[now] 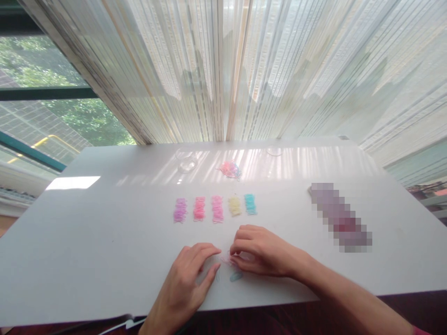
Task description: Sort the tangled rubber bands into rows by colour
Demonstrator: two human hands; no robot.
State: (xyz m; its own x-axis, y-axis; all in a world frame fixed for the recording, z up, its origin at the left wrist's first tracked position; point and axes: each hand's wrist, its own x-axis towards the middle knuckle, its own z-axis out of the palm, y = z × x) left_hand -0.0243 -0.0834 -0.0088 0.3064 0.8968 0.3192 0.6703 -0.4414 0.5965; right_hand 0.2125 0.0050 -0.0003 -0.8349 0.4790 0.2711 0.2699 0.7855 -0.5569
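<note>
My left hand (190,272) rests near the table's front edge, thumb and forefinger apart with nothing visible between them. Opposite it, my right hand (260,251) is curled, its fingertips closed at a few thin pale pink elastic bands (225,258) on the table. Close below the fingers lie a small greyish-blue bunch of bands (236,277) and a thin blue-grey band (218,276). Beyond my hands, small elastic bands are laid in separate columns: purple (180,211), coral pink (199,209), pink (217,209), yellow (235,206) and turquoise (250,204).
A loose mixed pile of coloured bands (230,169) sits farther back on the white table (122,242). Clear round containers or lids (187,164) stand near the back edge, another clear round piece (274,151) right of them. A blurred-out oblong object (340,216) lies right.
</note>
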